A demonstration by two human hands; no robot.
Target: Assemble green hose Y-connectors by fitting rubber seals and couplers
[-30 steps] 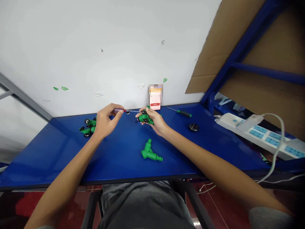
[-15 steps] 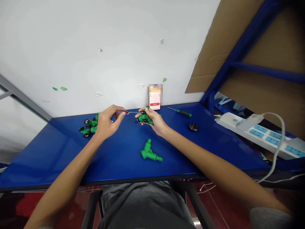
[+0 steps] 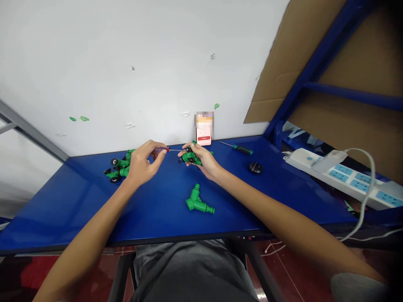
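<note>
My left hand [image 3: 145, 161] is closed around the red-collared handle of a screwdriver [image 3: 176, 150], its thin shaft pointing right. The shaft's tip meets a black part on a green plastic hose connector [image 3: 192, 157]. My right hand [image 3: 206, 160] grips that connector, fingers wrapped round it and partly hiding it. A small black ring [image 3: 179, 161] shows at its left side. Below the hands, a Y-shaped green hose connector [image 3: 199, 201] lies on the blue table [image 3: 151, 214]. Several green connectors with black parts [image 3: 118, 167] lie beside my left hand, partly hidden by it.
A phone [image 3: 204, 130] leans against the white wall behind my right hand. To the right lie a second screwdriver [image 3: 243, 149] with a green and black handle and a round black object [image 3: 255, 167]. A white power strip [image 3: 346, 176] with a cable runs along the right side.
Both hands keep nearly the same place and hold. The screwdriver's collar looks slightly turned; the view has shifted a little.
</note>
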